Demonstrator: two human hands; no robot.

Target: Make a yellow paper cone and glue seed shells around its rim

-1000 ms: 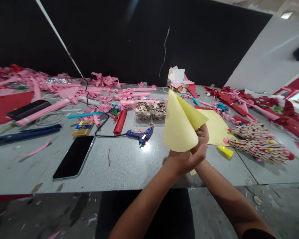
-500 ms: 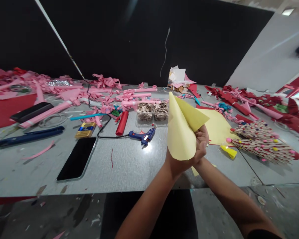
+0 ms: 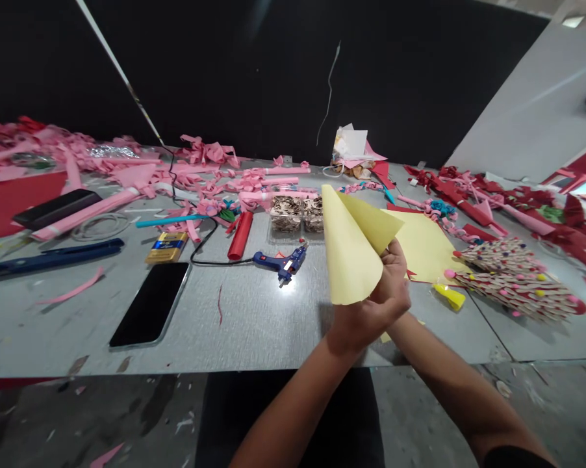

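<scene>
We have the yellow paper cone (image 3: 350, 257) at one o'clock, above the table (image 3: 258, 331). Our left hand (image 3: 361, 320) curls half-closed beneath; our right hand (image 3: 395, 263) closes around its flap. Likely light, springy, easily creased: best pinched gently where layers overlap.

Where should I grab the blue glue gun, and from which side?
I'd hold the glue gun by its handle, the narrower part running left to the black cord. It lies flat, so reach down from your side of the table: the red roll sits just beyond the cord. Keep off the metal tip, which might be hot.
</scene>
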